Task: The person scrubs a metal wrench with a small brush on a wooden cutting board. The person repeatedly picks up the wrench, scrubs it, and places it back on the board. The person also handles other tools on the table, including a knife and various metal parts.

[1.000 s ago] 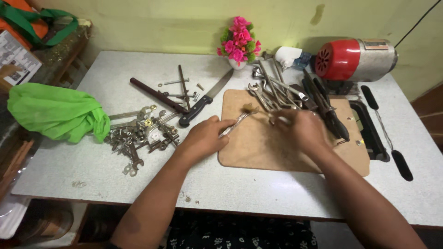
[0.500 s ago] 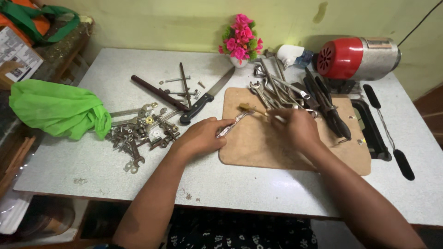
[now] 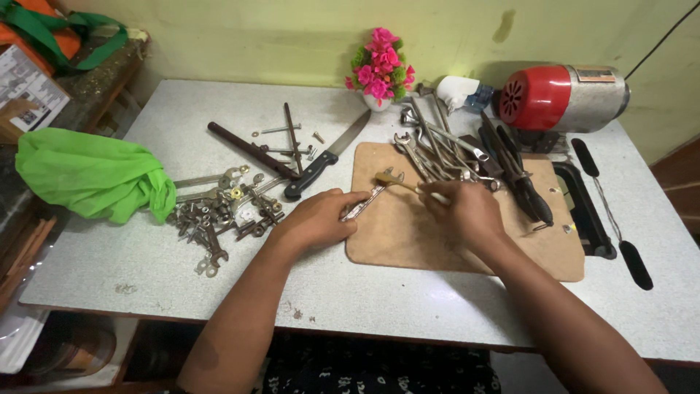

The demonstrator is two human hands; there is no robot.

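Steel spanner (image 3: 362,203) now under left hand (image 3: 315,219), right hand (image 3: 467,208) raised brush (image 3: 408,184)

both forearms reach forward, left hand (image 3: 315,221) flat, right hand (image 3: 467,208) curled closed.

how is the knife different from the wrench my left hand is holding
The knife has a black handle and a broad plain blade; the wrench is one slim metal bar. The knife lies untouched on the grey table; the wrench lies on the wooden board under the left hand. Both lie flat, slanting alike.
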